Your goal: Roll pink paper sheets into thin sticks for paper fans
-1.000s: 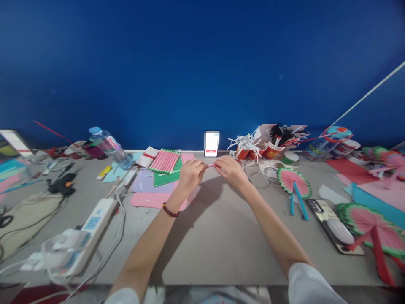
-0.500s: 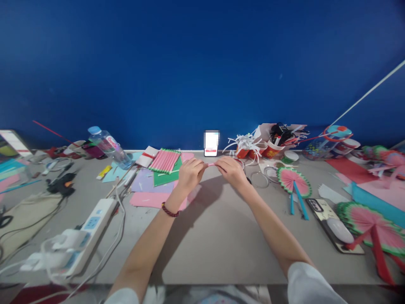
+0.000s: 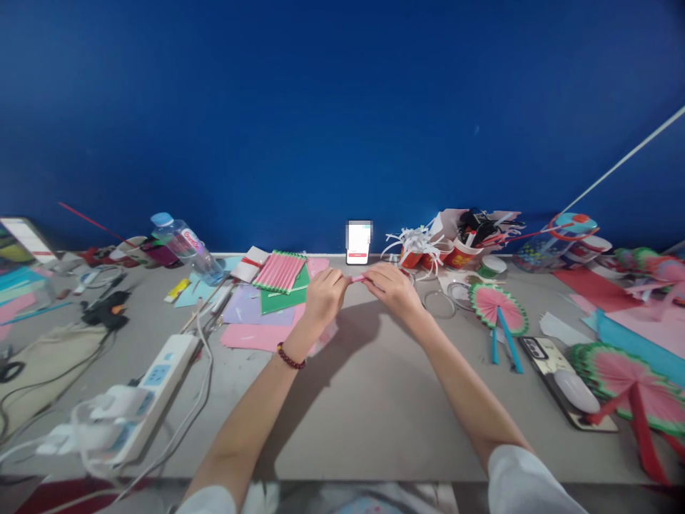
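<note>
Both my hands meet at the far middle of the grey table [image 3: 369,400]. My left hand [image 3: 324,294], with a dark bead bracelet at the wrist, is closed in a pinch on one end of a narrow pink folded paper strip [image 3: 357,279]. My right hand [image 3: 392,287] is closed on the strip's other end. The strip is held just above the table, in front of a small phone [image 3: 358,243] standing against the blue wall. Most of the strip is hidden inside my fingers.
A pleated pink paper [image 3: 279,272] lies on green, lilac and pink sheets at left. A water bottle [image 3: 186,247], glue gun [image 3: 103,313] and power strip [image 3: 155,382] with cables fill the left. Red cups [image 3: 452,255], finished paper fans [image 3: 495,306] and another phone [image 3: 567,382] lie at right.
My hands have stayed together on the pink strip, with only small finger movements along it. Nothing else on the table has moved.
</note>
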`<action>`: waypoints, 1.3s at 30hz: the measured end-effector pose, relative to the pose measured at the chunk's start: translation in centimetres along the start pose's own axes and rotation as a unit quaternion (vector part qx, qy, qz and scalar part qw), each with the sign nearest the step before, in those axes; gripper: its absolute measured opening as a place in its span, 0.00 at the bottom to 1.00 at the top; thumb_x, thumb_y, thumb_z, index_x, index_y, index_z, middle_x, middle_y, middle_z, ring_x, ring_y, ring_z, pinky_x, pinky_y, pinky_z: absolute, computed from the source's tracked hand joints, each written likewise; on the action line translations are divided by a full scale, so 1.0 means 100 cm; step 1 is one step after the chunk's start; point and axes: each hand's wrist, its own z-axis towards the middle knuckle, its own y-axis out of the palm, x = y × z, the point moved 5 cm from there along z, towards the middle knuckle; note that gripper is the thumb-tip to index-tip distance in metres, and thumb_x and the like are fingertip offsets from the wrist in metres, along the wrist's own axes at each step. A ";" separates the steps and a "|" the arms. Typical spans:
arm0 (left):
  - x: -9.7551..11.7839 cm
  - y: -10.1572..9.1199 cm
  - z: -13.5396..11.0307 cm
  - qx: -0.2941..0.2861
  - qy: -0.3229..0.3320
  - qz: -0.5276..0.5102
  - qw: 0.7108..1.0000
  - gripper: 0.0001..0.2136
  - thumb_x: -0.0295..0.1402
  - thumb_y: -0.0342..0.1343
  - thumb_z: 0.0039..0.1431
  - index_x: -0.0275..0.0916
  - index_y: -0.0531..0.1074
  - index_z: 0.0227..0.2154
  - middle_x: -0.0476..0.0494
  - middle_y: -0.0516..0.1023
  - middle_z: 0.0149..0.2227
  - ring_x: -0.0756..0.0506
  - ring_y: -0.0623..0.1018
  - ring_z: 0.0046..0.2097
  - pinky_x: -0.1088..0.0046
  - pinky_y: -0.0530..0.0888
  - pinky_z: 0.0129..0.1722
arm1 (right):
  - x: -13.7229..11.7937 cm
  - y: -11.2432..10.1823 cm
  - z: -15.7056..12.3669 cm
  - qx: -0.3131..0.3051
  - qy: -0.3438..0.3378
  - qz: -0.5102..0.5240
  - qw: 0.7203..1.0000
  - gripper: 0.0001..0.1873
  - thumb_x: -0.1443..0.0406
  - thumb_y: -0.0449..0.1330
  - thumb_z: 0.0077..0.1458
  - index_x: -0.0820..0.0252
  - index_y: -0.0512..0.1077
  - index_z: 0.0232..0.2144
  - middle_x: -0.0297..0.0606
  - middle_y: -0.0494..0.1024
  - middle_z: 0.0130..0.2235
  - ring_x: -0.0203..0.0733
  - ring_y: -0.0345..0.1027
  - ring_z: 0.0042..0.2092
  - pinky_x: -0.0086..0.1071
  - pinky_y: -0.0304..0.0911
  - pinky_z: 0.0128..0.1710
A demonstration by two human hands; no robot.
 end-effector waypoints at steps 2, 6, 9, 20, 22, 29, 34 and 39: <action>-0.002 -0.001 0.000 0.003 -0.002 -0.003 1.000 0.12 0.30 0.47 0.64 0.37 0.71 0.26 0.46 0.68 0.24 0.48 0.68 0.29 0.70 0.60 0.29 | 0.001 -0.001 0.000 0.005 0.001 0.008 1.000 0.08 0.68 0.52 0.60 0.61 0.72 0.37 0.43 0.78 0.37 0.44 0.70 0.40 0.38 0.66 0.44; -0.004 -0.001 0.002 0.003 -0.010 -0.012 1.000 0.14 0.31 0.47 0.64 0.36 0.69 0.23 0.46 0.68 0.23 0.48 0.67 0.29 0.71 0.60 0.29 | 0.001 0.000 0.000 0.007 0.003 0.017 1.000 0.09 0.68 0.52 0.60 0.61 0.72 0.36 0.42 0.78 0.35 0.43 0.70 0.38 0.37 0.66 0.42; -0.006 0.000 0.002 0.002 -0.016 -0.013 1.000 0.15 0.31 0.47 0.64 0.36 0.68 0.22 0.47 0.68 0.23 0.48 0.67 0.29 0.71 0.60 0.29 | 0.000 0.001 -0.001 0.020 -0.009 0.013 1.000 0.09 0.69 0.52 0.60 0.62 0.73 0.34 0.42 0.78 0.33 0.42 0.69 0.37 0.36 0.66 0.39; 0.000 0.007 -0.001 0.010 -0.009 -0.073 0.997 0.07 0.30 0.50 0.62 0.37 0.73 0.32 0.45 0.75 0.29 0.48 0.72 0.33 0.71 0.63 0.32 | -0.004 0.006 -0.003 0.003 0.006 0.017 1.000 0.11 0.67 0.51 0.61 0.59 0.73 0.35 0.42 0.77 0.33 0.43 0.69 0.38 0.38 0.65 0.40; -0.001 0.004 -0.001 0.022 -0.023 -0.104 0.994 0.06 0.30 0.51 0.61 0.37 0.73 0.32 0.45 0.76 0.30 0.48 0.72 0.33 0.71 0.64 0.33 | 0.000 0.002 -0.003 0.028 0.023 0.053 0.998 0.08 0.64 0.54 0.59 0.58 0.73 0.38 0.42 0.77 0.36 0.43 0.69 0.40 0.39 0.65 0.42; -0.014 -0.002 0.000 0.082 -0.106 -0.213 0.968 0.05 0.32 0.55 0.58 0.38 0.74 0.30 0.46 0.76 0.30 0.49 0.75 0.33 0.73 0.70 0.33 | 0.007 -0.008 0.000 0.047 0.082 0.099 0.991 0.14 0.59 0.63 0.52 0.54 0.70 0.41 0.41 0.76 0.41 0.46 0.68 0.46 0.42 0.65 0.47; -0.014 -0.001 0.002 0.078 -0.144 -0.282 0.945 0.03 0.30 0.55 0.58 0.38 0.73 0.30 0.46 0.77 0.31 0.49 0.75 0.33 0.74 0.71 0.34 | 0.002 -0.015 0.000 0.106 0.113 0.093 0.984 0.05 0.63 0.60 0.54 0.56 0.71 0.36 0.39 0.74 0.37 0.43 0.68 0.42 0.38 0.66 0.43; -0.012 0.003 -0.001 0.067 -0.171 -0.302 0.935 0.01 0.28 0.55 0.57 0.38 0.71 0.30 0.48 0.76 0.30 0.51 0.75 0.32 0.77 0.72 0.31 | -0.007 -0.019 0.003 0.112 0.107 0.003 0.988 0.04 0.64 0.60 0.54 0.56 0.74 0.34 0.38 0.74 0.34 0.42 0.66 0.37 0.38 0.63 0.40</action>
